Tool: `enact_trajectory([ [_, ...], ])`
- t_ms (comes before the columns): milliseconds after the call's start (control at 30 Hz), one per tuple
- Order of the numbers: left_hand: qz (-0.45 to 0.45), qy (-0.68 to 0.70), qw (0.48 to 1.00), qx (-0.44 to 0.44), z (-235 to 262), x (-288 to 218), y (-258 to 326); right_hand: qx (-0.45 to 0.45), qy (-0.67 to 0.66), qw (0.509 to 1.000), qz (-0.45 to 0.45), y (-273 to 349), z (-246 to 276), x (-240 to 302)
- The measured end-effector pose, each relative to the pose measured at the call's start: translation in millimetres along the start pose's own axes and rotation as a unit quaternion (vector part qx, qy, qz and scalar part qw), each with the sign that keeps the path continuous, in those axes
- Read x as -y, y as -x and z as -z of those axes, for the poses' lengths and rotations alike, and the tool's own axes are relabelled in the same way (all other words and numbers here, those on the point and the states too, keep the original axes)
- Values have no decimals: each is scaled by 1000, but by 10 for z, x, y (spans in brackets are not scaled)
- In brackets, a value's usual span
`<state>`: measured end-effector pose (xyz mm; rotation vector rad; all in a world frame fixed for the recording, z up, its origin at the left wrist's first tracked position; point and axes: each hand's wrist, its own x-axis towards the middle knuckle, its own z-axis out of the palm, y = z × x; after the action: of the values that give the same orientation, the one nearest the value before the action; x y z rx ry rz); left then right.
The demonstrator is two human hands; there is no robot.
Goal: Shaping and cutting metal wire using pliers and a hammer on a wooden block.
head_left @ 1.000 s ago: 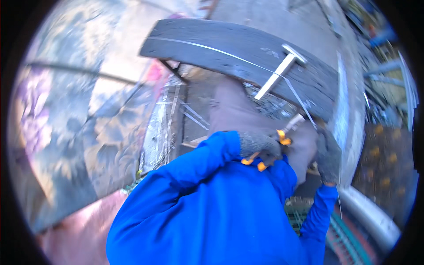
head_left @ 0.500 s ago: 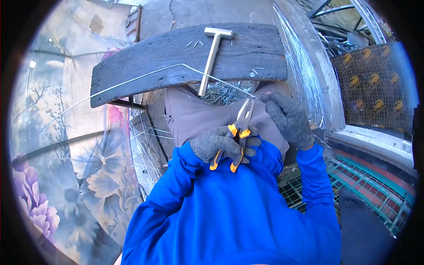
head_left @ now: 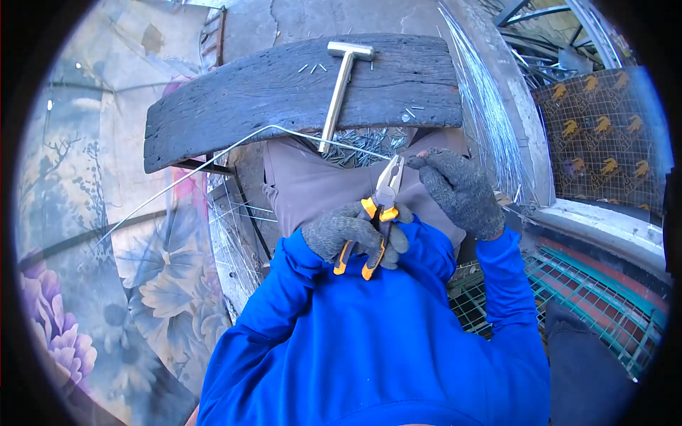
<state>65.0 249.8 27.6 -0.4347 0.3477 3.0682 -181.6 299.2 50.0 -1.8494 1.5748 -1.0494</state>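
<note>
Pliers [head_left: 385, 196] rest by their handles in the left hand [head_left: 335, 232], apparently leaving the tips free beside the wire [head_left: 271, 128]; the right hand [head_left: 463, 193] curls, contents unclear; the hammer [head_left: 337, 98] overhangs the bench [head_left: 234, 106]'s near edge, seemingly within reach.

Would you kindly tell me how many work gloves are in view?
2: one on the left hand, which holds the pliers; one on the right hand, just right of the pliers' tips. Neither is fully hidden.
</note>
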Motion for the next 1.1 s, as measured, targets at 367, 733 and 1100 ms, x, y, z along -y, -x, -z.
enact_trajectory([
  [367, -46, -33, 998, -37, -71, 30, 1, 25, 6, 999, -20, -9, 20, -32],
  [733, -82, -111, 990, -35, 56, 193, -58, 11, 16, 999, 29, -11, 49, -57],
  [1100, -65, -123, 985, -98, -189, 227, 0, 25, -1, 999, 25, -59, 127, 71],
])
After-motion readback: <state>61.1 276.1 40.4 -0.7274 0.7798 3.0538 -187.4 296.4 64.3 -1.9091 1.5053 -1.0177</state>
